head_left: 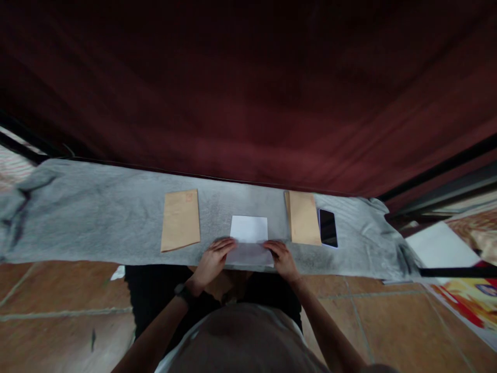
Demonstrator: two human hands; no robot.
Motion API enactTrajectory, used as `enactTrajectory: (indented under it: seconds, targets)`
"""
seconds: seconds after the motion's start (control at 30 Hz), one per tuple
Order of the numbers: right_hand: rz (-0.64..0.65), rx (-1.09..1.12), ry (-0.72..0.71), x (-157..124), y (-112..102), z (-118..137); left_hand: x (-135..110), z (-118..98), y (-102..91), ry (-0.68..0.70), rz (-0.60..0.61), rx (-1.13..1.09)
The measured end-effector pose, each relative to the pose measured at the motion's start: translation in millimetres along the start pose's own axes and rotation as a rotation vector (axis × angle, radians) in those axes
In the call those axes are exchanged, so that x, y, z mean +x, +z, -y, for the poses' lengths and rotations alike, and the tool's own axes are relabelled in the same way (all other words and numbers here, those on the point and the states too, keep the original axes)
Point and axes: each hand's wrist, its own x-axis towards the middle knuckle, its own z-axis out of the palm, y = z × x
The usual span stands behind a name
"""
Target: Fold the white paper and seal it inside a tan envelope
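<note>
A white sheet of paper (249,228) lies in front of me on the grey cloth, its near part raised into a shaded flap with a crease across the middle. My left hand (218,254) pinches the sheet's left edge near that crease; a dark watch sits on this wrist. On the opposite edge, my right hand (280,254) grips the paper with fingers closed. A brown envelope (180,220) rests flat to the left of the sheet. To the right is a stack of brown envelopes (305,217).
A dark-screened phone (328,228) lies beside the right-hand stack. Grey cloth (97,212) covers the narrow table, and a dark red curtain (248,103) hangs behind it. At far right are a white sheet (442,246) and a colourful printed box (471,300). Tiled floor (384,316) shows below.
</note>
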Motion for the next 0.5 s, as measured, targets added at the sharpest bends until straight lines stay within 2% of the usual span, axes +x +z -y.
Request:
enactTrajectory:
  seconds: [0.13, 0.3, 0.5]
  targets:
    - [-0.010, -0.057, 0.042, 10.5, 2.5, -0.1, 7.5, 1.3, 6.5, -0.114, -0.097, -0.078]
    - [-0.045, -0.202, 0.201, 28.0, 7.3, 5.1, 15.7, -3.3, 12.3, -0.318, -0.187, -0.090]
    - [-0.082, -0.261, 0.255, 35.3, 13.5, 7.9, 28.6, -11.0, 18.3, -0.400, -0.244, -0.023]
